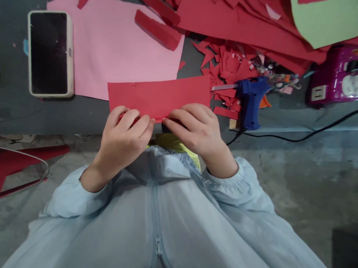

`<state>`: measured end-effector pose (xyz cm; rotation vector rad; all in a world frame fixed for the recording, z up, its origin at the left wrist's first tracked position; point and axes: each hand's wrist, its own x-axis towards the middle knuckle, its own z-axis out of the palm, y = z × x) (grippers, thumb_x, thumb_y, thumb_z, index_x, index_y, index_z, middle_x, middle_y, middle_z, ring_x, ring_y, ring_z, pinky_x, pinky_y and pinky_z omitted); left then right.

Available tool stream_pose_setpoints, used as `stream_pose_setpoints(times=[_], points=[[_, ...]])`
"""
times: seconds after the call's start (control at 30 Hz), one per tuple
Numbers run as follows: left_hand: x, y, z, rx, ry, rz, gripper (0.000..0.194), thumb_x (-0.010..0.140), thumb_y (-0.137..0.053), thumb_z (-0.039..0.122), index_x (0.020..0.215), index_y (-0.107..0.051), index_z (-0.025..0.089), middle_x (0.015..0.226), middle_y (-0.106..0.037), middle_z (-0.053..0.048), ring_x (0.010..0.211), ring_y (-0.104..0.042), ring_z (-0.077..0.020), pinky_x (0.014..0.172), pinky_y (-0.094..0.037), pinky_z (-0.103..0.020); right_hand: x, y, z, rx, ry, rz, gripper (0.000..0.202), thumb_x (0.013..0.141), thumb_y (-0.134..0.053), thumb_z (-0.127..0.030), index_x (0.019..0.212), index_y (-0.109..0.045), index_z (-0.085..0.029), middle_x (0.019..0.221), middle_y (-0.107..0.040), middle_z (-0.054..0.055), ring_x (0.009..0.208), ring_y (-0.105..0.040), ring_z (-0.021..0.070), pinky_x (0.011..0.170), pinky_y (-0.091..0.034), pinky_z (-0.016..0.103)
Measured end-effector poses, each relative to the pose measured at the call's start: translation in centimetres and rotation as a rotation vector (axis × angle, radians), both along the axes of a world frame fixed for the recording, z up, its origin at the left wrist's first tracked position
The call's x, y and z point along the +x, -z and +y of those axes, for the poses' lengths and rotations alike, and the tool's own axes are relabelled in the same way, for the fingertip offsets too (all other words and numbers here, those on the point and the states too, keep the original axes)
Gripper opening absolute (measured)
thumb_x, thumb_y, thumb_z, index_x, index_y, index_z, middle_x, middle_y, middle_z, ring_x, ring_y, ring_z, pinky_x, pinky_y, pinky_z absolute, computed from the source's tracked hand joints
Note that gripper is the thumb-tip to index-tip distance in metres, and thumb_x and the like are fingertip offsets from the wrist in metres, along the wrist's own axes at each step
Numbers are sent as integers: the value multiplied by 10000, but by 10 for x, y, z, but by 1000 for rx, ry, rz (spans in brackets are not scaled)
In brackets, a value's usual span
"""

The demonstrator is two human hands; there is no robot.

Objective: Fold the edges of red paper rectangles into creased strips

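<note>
at the near edge of the desk [87, 116], left hand [125, 137] and right hand [195, 128] pinch the red paper [158, 95] by its near side, probably to keep it straight.

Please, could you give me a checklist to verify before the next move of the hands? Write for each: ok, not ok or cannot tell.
1. Left hand on the near edge of the red sheet: ok.
2. Right hand on the same edge: ok.
3. Whole near edge visible: not ok, the fingers hide parts.
4. Phone apart from the red sheet: ok.
5. Red scraps well away from the sheet's right end: not ok, some lie beside it.
6. Glue gun hot: cannot tell.
</note>
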<state>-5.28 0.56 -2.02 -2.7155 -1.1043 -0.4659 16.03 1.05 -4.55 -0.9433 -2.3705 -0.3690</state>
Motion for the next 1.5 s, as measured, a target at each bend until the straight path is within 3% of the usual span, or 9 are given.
stream_pose_setpoints(times=[0.27,0.5,0.7,0.83,1.13,1.3,1.5], points=[[4,-1,-6,98,9,98,209,971,-483,142,926,-668,228,1009,-717,-20,992,-582,-216,943,-474,-430,0,1,0,-20,-14,-16,214,949,-507,-120,871,-671,-234,870,-687,10,848,-513,154,782,-419,312],[26,-3,-20,55,-110,137,220,975,-457,158,1002,-673,126,885,-705,-70,809,-562,-205,782,-438,-391,1,0,-1,-150,-46,21,208,949,-502,-119,939,-679,-228,856,-681,22,862,-513,162,778,-410,336],[30,12,-33,54,-170,16,339,962,-479,134,1282,-588,104,1078,-726,-99,960,-586,-211,919,-412,-402,2,-1,0,-63,-47,-21,198,956,-500,-123,940,-674,-218,845,-694,15,828,-519,156,768,-418,317],[26,21,-39,-17,-185,-56,476,963,-462,131,1438,-459,163,1162,-711,-96,1091,-587,-216,1002,-403,-422,12,-2,-1,-154,-6,33,203,960,-496,-139,965,-667,-249,914,-706,15,863,-540,154,765,-414,328],[24,13,-33,-86,-182,-51,343,964,-469,135,1290,-577,141,1045,-722,-71,994,-618,-210,1005,-375,-426,34,-5,-3,-86,50,-44,194,967,-503,-165,949,-655,-284,955,-717,-2,893,-585,146,758,-455,332],[17,13,-29,63,-113,28,359,952,-506,137,1306,-569,133,1072,-728,-63,987,-608,-209,973,-391,-418,32,-7,-2,27,-24,-44,111,911,-598,-113,946,-628,-215,909,-718,3,857,-568,137,755,-477,289],[15,16,-29,111,-101,45,367,945,-513,131,1308,-560,162,1062,-726,-49,989,-614,-199,966,-415,-403,33,-7,0,44,-16,-107,137,927,-571,-116,917,-621,-242,874,-701,-34,808,-532,128,748,-451,269]])
